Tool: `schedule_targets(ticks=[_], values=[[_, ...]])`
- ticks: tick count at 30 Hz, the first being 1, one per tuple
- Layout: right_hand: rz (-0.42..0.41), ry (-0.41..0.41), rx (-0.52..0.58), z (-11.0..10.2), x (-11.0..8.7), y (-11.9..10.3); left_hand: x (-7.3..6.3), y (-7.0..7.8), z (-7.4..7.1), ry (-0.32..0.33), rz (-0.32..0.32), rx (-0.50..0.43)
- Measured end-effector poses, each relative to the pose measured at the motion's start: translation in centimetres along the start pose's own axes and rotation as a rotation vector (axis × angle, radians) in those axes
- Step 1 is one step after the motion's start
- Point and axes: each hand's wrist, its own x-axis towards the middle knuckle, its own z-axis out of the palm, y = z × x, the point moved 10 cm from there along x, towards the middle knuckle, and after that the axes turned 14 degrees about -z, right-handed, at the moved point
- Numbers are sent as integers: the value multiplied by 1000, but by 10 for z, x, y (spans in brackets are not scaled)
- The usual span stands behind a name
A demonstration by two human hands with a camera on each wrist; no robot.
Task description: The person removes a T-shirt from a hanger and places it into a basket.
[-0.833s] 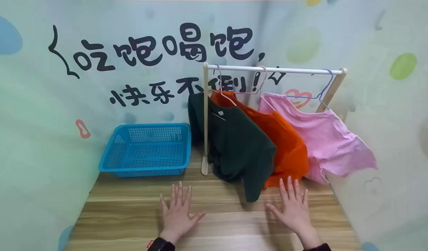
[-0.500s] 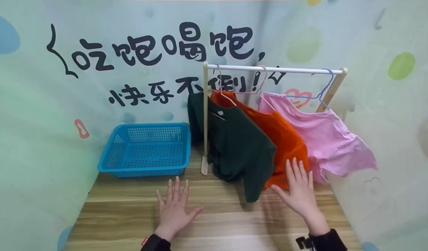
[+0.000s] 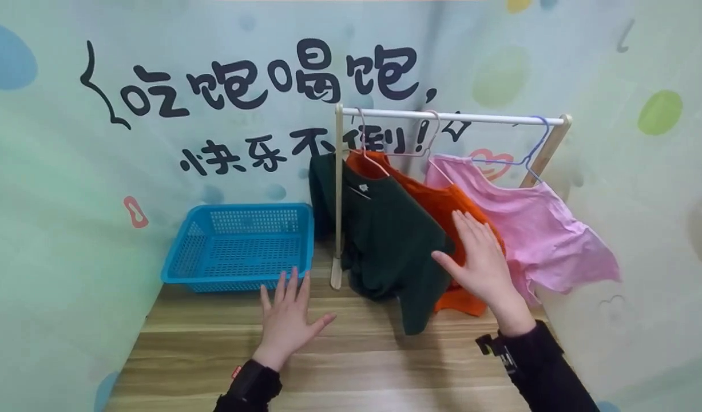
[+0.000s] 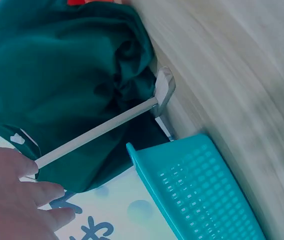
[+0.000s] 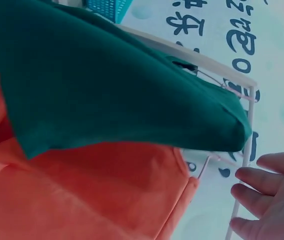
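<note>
My left hand [image 3: 288, 323] has its fingers spread and holds nothing; in the head view its fingertips overlap the front rim of the blue plastic basket [image 3: 236, 283]. Straight-fingered too, my right hand [image 3: 479, 263] is raised in front of the orange shirt [image 3: 442, 203], overlapping it in the head view. A dark green shirt [image 3: 391, 240] hangs at the left end of the clothes rack [image 3: 471, 117]. Behind the orange one, a pink shirt [image 3: 528, 229] hangs on a blue hanger [image 3: 538, 143]. Pink hangers [image 3: 433, 134] carry the other two.
All of this stands on a wood-grain tabletop [image 3: 328, 366]. A printed cloth wall [image 3: 242, 34] with black lettering rises close behind the rack and basket. The rack's front post [image 3: 338, 200] stands between the basket and the green shirt.
My right hand has risen from low over the tabletop to the orange shirt's height. My left hand has moved forward to the basket's front. The clothes hang as before.
</note>
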Motion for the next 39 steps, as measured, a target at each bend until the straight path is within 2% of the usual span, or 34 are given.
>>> schedule_targets(ticks=[6, 12, 22, 26, 30, 36, 39], values=[[39, -43, 50, 14, 22, 0, 13, 4, 8, -7, 9, -21], [81, -67, 48, 28, 34, 8, 21, 12, 19, 11, 40, -41], [72, 7, 17, 34, 43, 11, 31, 26, 25, 7, 50, -71], [81, 72, 9, 33, 43, 15, 38, 35, 23, 5, 58, -81], [49, 186, -16, 25, 42, 17, 43, 45, 16, 5, 71, -104], [-6, 377, -125, -1, 38, 17, 52, 58, 6, 6, 91, -140], [-25, 431, -141, -17, 38, 18, 55, 61, 3, -16, 87, -153]])
